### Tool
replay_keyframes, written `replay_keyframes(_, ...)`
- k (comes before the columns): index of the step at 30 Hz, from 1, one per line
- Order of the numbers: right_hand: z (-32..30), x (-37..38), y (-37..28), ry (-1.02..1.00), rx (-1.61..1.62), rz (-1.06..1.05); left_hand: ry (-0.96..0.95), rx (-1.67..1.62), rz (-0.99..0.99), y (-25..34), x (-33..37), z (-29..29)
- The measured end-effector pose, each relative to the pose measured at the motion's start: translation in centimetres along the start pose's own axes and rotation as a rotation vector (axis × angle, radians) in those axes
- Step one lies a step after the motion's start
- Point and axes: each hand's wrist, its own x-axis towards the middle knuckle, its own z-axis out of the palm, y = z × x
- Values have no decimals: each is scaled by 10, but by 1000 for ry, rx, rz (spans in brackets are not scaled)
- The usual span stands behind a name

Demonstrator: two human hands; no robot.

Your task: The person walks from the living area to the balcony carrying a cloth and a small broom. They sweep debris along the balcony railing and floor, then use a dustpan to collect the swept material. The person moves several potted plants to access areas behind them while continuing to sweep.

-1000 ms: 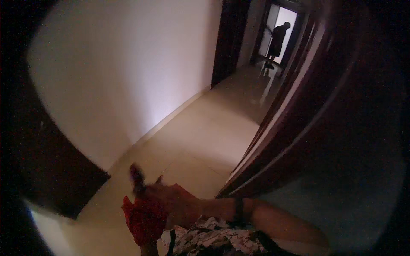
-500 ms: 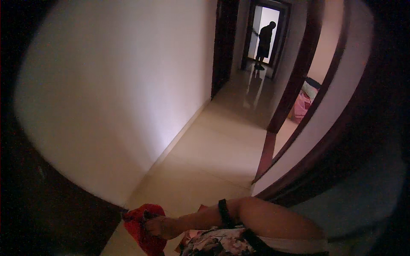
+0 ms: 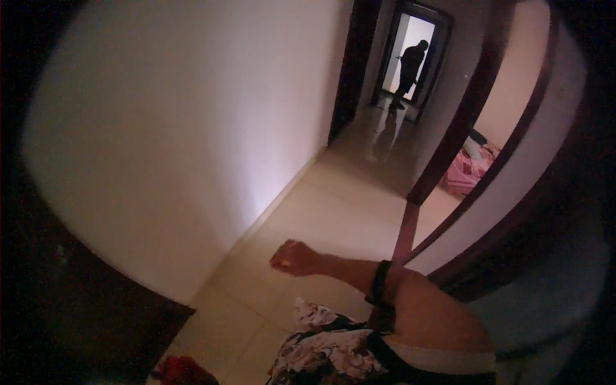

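My right forearm reaches in from the lower right, a dark strap around it, and ends in my right hand, held out over the tiled floor. Its fingers are curled closed; what they hold, if anything, is hidden. A red cloth-like thing shows in part at the bottom left, cut off by the lower edge, apart from this hand. Whether it lies on the floor or is held cannot be seen. Flower-patterned fabric lies beneath my forearm. My left hand is out of view.
A pale wall runs along the left of the corridor floor. A doorway on the right shows a bed with pink bedding. Far off, a person stands in silhouette before a bright doorway. A dark surface fills the lower left.
My right hand has moved up and right, away from the red cloth-like thing. That thing now sits lower and further left. The distant person has shifted posture, and the view has tilted slightly.
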Motion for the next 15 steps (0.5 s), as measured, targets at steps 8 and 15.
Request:
replay_keyframes(8,-86,28,82,533,-2,420,-36,-24,-107,3,43,26)
replay_keyframes(15,-148,13,109,704,71,548,-157,-62,-420,-60,114,75)
